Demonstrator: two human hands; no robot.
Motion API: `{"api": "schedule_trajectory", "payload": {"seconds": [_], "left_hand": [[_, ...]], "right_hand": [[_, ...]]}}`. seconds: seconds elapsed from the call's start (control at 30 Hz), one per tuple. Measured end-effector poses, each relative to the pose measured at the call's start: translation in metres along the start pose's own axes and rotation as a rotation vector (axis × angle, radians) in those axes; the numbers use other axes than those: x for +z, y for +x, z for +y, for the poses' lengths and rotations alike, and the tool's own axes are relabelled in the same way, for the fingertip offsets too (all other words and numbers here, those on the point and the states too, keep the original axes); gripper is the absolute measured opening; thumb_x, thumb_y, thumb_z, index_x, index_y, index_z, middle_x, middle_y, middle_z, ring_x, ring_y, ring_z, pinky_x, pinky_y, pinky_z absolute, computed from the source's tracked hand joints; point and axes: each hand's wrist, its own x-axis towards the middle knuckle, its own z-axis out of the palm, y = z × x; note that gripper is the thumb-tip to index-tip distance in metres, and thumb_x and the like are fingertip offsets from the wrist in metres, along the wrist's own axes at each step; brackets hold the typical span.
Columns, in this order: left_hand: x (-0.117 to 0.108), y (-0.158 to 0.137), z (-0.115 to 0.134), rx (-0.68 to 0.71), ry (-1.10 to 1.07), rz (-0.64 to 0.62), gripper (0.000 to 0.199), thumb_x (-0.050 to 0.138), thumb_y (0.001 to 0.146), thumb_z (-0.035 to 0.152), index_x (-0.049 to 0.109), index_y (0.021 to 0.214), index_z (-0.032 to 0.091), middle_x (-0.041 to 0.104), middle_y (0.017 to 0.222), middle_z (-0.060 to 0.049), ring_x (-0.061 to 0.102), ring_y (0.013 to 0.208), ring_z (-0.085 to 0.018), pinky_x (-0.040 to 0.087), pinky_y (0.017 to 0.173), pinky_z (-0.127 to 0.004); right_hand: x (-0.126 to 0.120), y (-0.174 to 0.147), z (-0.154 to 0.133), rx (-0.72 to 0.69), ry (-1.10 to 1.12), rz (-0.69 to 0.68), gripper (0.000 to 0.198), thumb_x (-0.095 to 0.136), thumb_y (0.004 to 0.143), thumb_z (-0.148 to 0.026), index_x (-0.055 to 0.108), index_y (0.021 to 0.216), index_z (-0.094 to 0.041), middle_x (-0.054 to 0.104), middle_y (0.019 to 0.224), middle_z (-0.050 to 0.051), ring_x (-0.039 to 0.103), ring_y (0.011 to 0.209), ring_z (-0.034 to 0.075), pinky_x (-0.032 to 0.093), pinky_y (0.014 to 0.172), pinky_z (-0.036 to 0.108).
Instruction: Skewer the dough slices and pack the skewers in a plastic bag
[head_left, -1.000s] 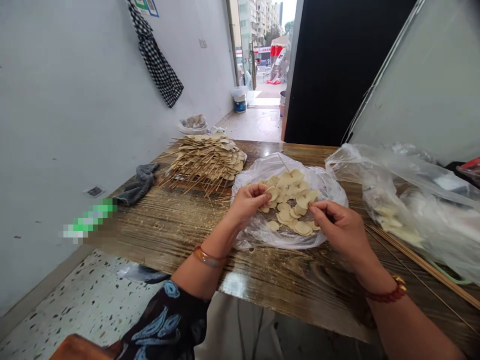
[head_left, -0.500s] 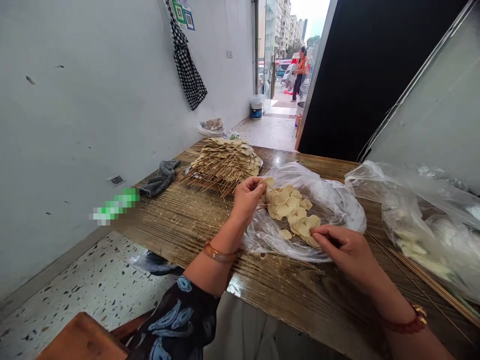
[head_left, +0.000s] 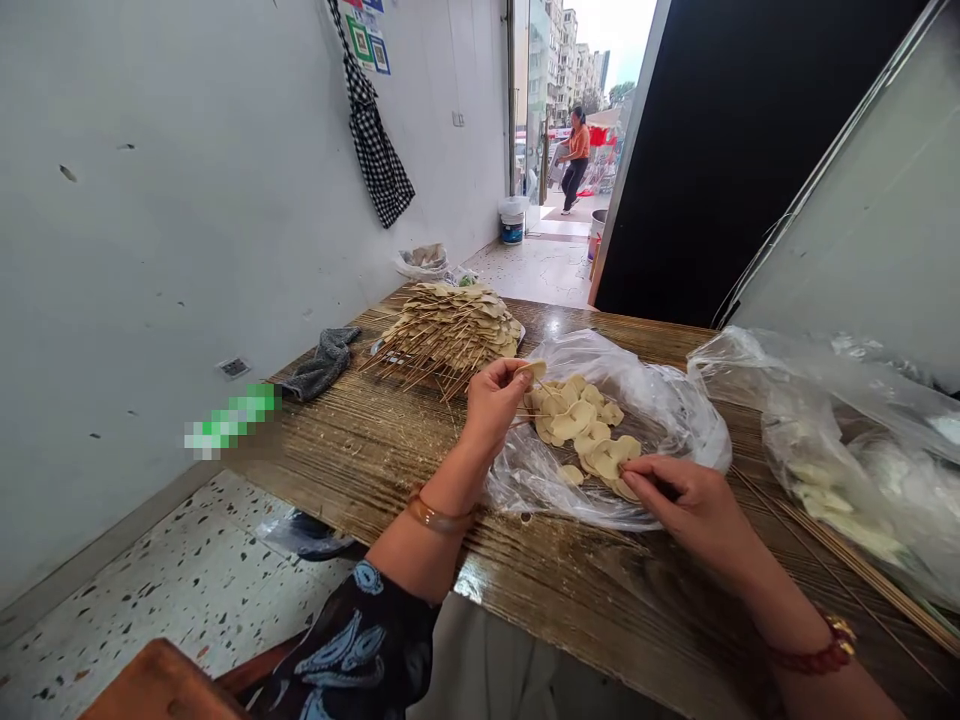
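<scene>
Left of centre lie stacked skewers (head_left: 450, 332); at centre the left hand (head_left: 492, 402) pinches a pale disc (head_left: 535, 368); beside it more discs (head_left: 576, 417) lie on a plastic bag (head_left: 684, 425); lower right, the right hand (head_left: 688, 497) has its fingertips together, apparently gripping a skewer end (head_left: 622, 467).

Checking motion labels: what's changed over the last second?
Left hand moved left toward the skewered stack, still pinching a disc. The view swung left. Outside, a person came into sight, then moved left. Stack and grey cloth stayed put; right hand stays at the loose discs.
</scene>
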Motion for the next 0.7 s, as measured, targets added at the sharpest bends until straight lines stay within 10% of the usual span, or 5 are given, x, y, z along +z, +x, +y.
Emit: {"api": "schedule_trajectory", "payload": {"seconds": [0.7], "left_hand": [[0.000, 0.000, -0.016, 0.104, 0.163, -0.039, 0.014, 0.069, 0.069, 0.027, 0.071, 0.078, 0.016, 0.062, 0.068, -0.001, 0.057, 0.062, -0.012, 0.045, 0.061, -0.024]], "right_hand": [[0.002, 0.002, -0.002, 0.022, 0.024, -0.011, 0.022, 0.051, 0.090, -0.028, 0.070, 0.083, -0.020, 0.074, 0.082, 0.002, 0.068, 0.073, 0.017, 0.050, 0.068, 0.026]]}}
